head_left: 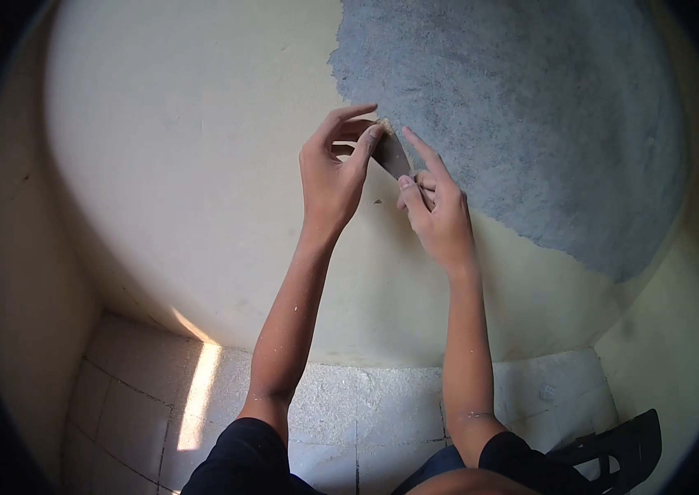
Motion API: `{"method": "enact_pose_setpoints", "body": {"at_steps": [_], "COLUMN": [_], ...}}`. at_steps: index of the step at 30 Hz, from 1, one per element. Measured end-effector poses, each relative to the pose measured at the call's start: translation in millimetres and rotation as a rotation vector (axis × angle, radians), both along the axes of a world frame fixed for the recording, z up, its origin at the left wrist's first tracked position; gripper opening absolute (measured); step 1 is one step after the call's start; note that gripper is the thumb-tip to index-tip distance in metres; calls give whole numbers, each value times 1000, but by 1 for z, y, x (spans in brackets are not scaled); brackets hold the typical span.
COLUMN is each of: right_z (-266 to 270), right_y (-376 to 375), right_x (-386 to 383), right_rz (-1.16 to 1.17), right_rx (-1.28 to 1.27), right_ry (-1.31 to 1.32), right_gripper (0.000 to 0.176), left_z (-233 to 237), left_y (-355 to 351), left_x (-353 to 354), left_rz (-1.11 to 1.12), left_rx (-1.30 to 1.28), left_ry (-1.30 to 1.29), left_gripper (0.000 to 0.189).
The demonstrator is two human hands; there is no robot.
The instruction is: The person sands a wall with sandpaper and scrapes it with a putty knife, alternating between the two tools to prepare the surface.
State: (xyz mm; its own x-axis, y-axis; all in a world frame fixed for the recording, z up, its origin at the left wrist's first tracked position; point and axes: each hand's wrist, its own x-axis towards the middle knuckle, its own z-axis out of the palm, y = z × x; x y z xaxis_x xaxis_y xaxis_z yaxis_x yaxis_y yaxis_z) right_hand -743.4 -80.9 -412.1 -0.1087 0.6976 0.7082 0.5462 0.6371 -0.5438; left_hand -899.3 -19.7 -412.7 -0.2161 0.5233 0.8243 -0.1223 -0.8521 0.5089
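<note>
A putty knife (391, 157) with a flat metal blade is between my two hands, in front of the wall. My right hand (442, 206) grips it near the handle, with the index finger stretched up along one side. At the far end of the blade, my left hand (334, 169) pinches with thumb and fingers, the index finger extended. A pale crumbly bit of scraped paint (385, 126) sits at the blade's edge by my left thumb. White specks dot both forearms.
The wall (192, 165) carries cream paint, with a large bare grey patch (514, 124) at upper right. White flakes (341, 400) cover the tiled floor (131, 400) below. A black plastic chair (634, 441) stands at lower right. Sunlight falls across the left tiles.
</note>
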Motion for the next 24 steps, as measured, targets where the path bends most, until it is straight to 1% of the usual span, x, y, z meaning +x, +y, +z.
{"method": "enact_pose_setpoints", "body": {"at_steps": [2,3,4,5,7,8,11,12,14,19,24], "right_z": [-6,-9,-11,-13,-13,-14,-17,-18,-21,-24,-27], "right_y": [22,27,32,37,36,38,38,39,41,38,41], "right_x": [5,7,8,10,12,13,13,13,12,10,6], "right_rz": [-185,-236,-288,-341,-422,-446,-508,-507,-506,-469,-457], "right_rx": [140,182,222,262,230,230,234,263,322,267,277], "right_ry": [-49,-34,-19,-2,-13,-15,-51,-51,-55,-56,-34], "right_gripper": [53,52,50,49,48,48,47,47,47,47,48], "left_z": [-3,-4,-5,-8,-13,-16,-28,-31,-37,-44,-41], "left_y": [8,10,7,8,12,16,26,32,41,65,73], "left_x": [-10,-15,-23,-26,-30,-31,-25,-23,-15,-1,17], "left_rz": [356,533,637,715,876,844,819,808,813,798,874], "left_rx": [99,149,87,109,158,137,114,91,103,104,102], "left_ry": [82,125,235,268,337,390,483,536,527,463,355], "left_gripper": [36,39,48,49,52,62,73,84,88,102,111]}}
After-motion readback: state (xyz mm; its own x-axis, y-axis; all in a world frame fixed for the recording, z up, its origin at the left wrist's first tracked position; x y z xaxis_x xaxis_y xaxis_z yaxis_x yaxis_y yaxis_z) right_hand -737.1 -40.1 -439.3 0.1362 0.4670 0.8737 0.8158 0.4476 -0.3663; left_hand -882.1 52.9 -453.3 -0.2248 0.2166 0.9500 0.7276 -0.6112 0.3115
